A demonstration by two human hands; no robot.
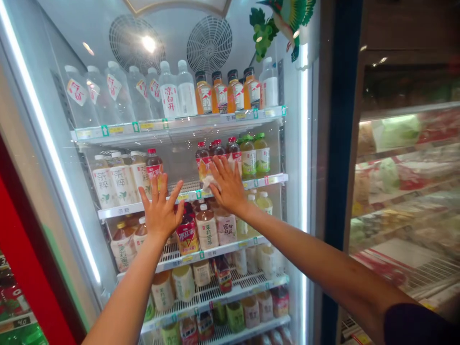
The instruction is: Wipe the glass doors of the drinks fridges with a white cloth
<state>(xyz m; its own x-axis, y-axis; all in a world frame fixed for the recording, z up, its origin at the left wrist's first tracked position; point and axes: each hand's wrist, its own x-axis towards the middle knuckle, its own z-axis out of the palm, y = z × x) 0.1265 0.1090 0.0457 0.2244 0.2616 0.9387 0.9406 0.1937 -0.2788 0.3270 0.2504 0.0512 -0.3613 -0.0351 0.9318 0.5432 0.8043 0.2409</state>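
Note:
My left hand (pixel 160 206) lies against the glass door of an upright drinks fridge with its fingers spread, and holds nothing. To its right, my right hand (pixel 229 187) is also raised flat to the glass. A crumpled white cloth (pixel 209 182), perhaps a tissue, is held under its thumb and palm, pressed towards the door. Beyond the glass, red-capped bottles (pixel 202 158) stand behind the right fingertips. One more red-capped bottle (pixel 154 163) shows just above the left fingers.
Several wire shelves carry drinks: clear water bottles (pixel 113 91) and orange bottles (pixel 237 93) on top, tea bottles (pixel 206 227) lower down. A bird-and-grapes decoration (pixel 264 33) is at the upper right. Blurred open shelving (pixel 406 191) stands right; a red frame (pixel 28 239) edges the left.

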